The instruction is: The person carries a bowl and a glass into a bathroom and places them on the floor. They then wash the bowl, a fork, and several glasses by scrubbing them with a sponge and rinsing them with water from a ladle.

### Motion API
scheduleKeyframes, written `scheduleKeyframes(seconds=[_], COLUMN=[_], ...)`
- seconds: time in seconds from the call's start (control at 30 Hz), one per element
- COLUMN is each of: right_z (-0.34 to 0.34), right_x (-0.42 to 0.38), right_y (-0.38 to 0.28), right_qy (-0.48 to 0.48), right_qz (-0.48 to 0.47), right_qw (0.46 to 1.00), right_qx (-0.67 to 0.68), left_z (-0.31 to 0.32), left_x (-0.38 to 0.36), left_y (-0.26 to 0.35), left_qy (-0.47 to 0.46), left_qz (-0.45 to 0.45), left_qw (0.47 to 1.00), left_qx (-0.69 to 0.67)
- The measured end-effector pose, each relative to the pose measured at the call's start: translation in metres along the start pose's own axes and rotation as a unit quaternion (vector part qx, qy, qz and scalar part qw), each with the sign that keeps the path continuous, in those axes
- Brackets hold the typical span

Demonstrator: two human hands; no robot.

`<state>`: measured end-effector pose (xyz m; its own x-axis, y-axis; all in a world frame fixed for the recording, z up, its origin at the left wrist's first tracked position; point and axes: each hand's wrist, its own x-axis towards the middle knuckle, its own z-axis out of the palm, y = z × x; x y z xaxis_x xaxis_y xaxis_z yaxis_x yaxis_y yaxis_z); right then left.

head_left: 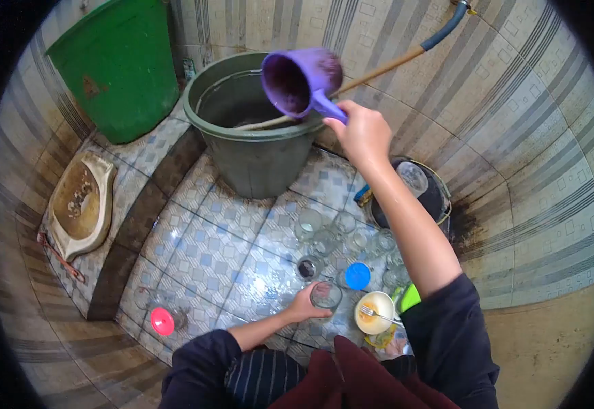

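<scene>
My right hand grips the handle of a purple water dipper, tilted above the right rim of a large dark green bucket. The dipper's mouth faces left and toward me. Low near the floor, my left hand is wrapped round a clear drinking glass. Just beyond that glass stands another one with dark residue. To its right are a jar with a blue lid and a cream bowl with a fork in it.
Several clear glasses stand on the wet tiled floor. A hose runs from the wall into the bucket. Left are a raised ledge, a squat toilet and a green container. A pink-lidded jar sits lower left.
</scene>
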<state>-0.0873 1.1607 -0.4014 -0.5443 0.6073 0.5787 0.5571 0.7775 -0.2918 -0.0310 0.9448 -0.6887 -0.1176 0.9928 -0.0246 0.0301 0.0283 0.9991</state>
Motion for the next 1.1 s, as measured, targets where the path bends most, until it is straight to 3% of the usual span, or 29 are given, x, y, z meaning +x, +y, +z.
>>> scheduleKeyframes(seconds=[0.07, 0.13, 0.23, 0.27, 0.33, 0.37, 0.43, 0.47, 0.57, 0.7, 0.83, 0.87, 0.93, 1.0, 1.1], right_z=[0.038, 0.076, 0.108, 0.115, 0.117, 0.114, 0.102, 0.099, 0.095, 0.076, -0.006, -0.030, -0.077, -0.115, -0.156], right_x=[0.027, 0.046, 0.055, 0.057, 0.058, 0.058, 0.059, 0.059, 0.056, 0.057, 0.035, 0.027, 0.005, -0.024, -0.073], right_y=[-0.018, -0.038, -0.055, -0.057, -0.058, -0.058, -0.055, -0.049, -0.019, 0.018, 0.029, 0.035, 0.048, 0.068, 0.095], right_qy=[-0.009, -0.094, -0.136, -0.178, -0.254, -0.251, -0.299, -0.295, -0.162, -0.131, -0.085, -0.075, -0.106, -0.095, -0.028], right_qz=[-0.035, -0.113, -0.162, -0.156, -0.141, -0.144, -0.065, -0.066, 0.118, 0.211, 0.228, 0.233, 0.227, 0.216, 0.163], right_qw=[0.999, 0.964, 0.949, 0.945, 0.929, 0.928, 0.931, 0.932, 0.979, 0.923, 0.872, 0.872, 0.900, 0.909, 0.971], right_qx=[-0.038, -0.223, -0.233, -0.226, -0.230, -0.234, -0.197, -0.200, 0.037, 0.293, 0.426, 0.424, 0.355, 0.343, 0.169], left_z=[-0.016, -0.041, -0.068, -0.076, -0.093, -0.099, -0.109, -0.112, -0.118, -0.109, -0.084, -0.074, -0.055, -0.034, 0.002], left_x=[0.003, 0.014, 0.035, 0.041, 0.054, 0.057, 0.067, 0.071, 0.075, 0.078, 0.103, 0.111, 0.124, 0.135, 0.150], left_y=[0.021, 0.039, 0.049, 0.050, 0.051, 0.058, 0.055, 0.055, 0.068, 0.101, 0.109, 0.114, 0.124, 0.137, 0.151], left_qy=[0.048, 0.052, 0.165, 0.165, 0.250, 0.269, 0.293, 0.313, 0.288, 0.232, 0.209, 0.207, 0.198, 0.173, 0.159], left_qz=[0.021, 0.000, 0.053, 0.056, 0.048, 0.038, 0.053, 0.062, 0.042, 0.032, 0.072, 0.069, 0.050, 0.069, 0.069], left_qw=[0.990, 0.993, 0.984, 0.984, 0.963, 0.959, 0.950, 0.942, 0.951, 0.968, 0.975, 0.975, 0.979, 0.977, 0.973], left_qx=[-0.130, -0.102, 0.045, 0.041, 0.081, 0.077, 0.092, 0.109, 0.099, 0.085, 0.015, -0.035, -0.005, 0.104, 0.150])
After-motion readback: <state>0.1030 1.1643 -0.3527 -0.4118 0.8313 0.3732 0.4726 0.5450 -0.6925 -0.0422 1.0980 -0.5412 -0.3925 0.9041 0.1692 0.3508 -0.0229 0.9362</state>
